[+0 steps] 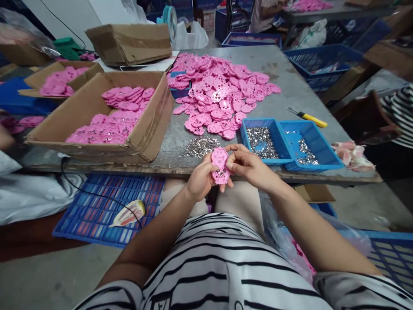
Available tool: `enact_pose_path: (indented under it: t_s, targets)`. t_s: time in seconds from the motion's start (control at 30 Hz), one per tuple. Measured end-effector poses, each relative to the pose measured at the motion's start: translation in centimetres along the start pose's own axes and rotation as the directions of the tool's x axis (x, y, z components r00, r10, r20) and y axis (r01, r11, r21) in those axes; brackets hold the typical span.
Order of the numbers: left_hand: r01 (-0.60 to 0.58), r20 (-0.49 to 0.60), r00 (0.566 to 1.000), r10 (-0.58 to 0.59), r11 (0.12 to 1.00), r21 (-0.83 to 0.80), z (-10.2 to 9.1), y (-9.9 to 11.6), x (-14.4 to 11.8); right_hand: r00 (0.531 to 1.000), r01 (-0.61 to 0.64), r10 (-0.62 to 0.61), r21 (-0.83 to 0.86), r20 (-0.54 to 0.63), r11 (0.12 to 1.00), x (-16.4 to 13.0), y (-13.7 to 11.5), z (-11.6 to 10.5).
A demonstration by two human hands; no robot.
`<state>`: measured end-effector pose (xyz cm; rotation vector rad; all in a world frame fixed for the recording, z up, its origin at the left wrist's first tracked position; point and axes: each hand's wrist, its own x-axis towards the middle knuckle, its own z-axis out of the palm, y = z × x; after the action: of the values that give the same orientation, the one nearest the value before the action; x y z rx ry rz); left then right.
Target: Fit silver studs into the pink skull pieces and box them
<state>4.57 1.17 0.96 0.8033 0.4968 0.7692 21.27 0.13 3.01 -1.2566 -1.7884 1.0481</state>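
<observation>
My left hand [200,178] grips a pink plastic piece [220,166] at the bench [290,99] edge; my right hand [247,165] pinches its upper side, beside the blue trays [322,148].

Grey worktable [284,97], surface worn and stained, edge chipped. Concrete floor [48,275] below, grey, w/ blue plastic crates: one flat at lower left [97,211], another at right edge [392,258]. White wall [74,17] in bkgd top left. Second table [335,13] far back, top right. More blue crates stacked beside it [322,60]. Light even, soft, no hard shadows. Room crowded, cluttered on all sides.
</observation>
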Motion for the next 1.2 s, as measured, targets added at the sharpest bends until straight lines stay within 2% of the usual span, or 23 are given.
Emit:
enact_pose_path:
  t_s: [0.27, 0.57, 0.83, 1.03, 1.2]
  targets:
    - [0.033, 0.024, 0.999, -0.035, 0.997, 0.066, -0.1, -0.3, 0.0, 0.996, 0.061, -0.053, -0.117, 0.072, 0.991, -0.1, -0.1, -0.4]
    - [0.030, 0.044, 0.998, -0.034, 0.995, 0.096, -0.2, -0.4, 0.4, 0.991, 0.056, -0.033, -0.180, 0.130, 0.982, 0.1, 0.0, -1.0]
    - [0.072, -0.005, 0.997, -0.072, 0.987, 0.142, 0.2, -0.1, 0.3, 0.991, 0.027, -0.004, -0.173, 0.132, 0.985, 0.2, 0.3, -1.0]
    - [0.083, -0.052, 0.996, -0.076, 0.984, 0.155, 0.2, -0.4, 0.4, 1.000, -0.006, 0.011, -0.154, 0.029, 0.988, 0.1, 0.9, -0.4]
    - [0.083, -0.040, 0.996, -0.078, 0.982, 0.172, -0.1, -0.8, 0.5, 0.996, -0.086, 0.086, 0.005, -0.029, 0.996, -0.2, 1.3, 0.3]
